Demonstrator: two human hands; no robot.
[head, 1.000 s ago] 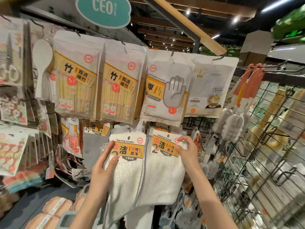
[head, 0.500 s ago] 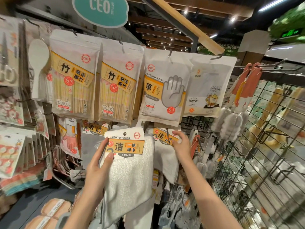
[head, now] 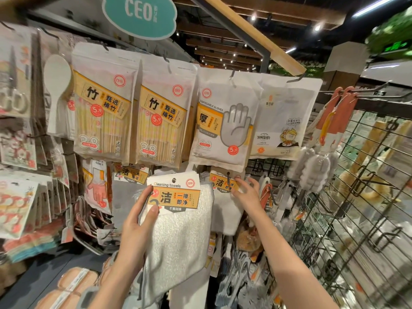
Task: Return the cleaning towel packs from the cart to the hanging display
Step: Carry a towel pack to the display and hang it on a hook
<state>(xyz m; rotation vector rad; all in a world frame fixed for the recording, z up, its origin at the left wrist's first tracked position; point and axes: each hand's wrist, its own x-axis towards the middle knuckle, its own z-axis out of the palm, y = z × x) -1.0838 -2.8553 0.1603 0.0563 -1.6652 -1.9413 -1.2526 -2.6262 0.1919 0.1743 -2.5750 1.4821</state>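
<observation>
Fingers and thumb of the left hand point(head: 138, 221) curl round the left edge of a white fleecy cleaning towel pack with an orange-and-white card header point(head: 178, 219), thumb lying across the front just below the header, the cloth hanging down past the wrist. Up and to the right of that grip, the right hand point(head: 246, 195) reaches to a second white cleaning towel pack with the same orange label point(head: 223, 186), which hangs on a dark metal display hook point(head: 228, 176). Its fingertips point(head: 237, 179) touch the label's right end beside the hook; the fingers look spread and fairly straight, and whether they pinch the card cannot be told. The two packs sit side by side, the held one overlapping the hung one's left edge.

Above both hands hang two clear bags of bamboo sticks with yellow labels point(head: 124, 117), a white bag of disposable gloves printed with a grey hand point(head: 223, 126) and a white bag with a cartoon figure point(head: 285, 121). Right of the right hand stands a black wire grid panel point(head: 356, 208) with orange-handled white brushes point(head: 323, 152) hanging near it.
</observation>
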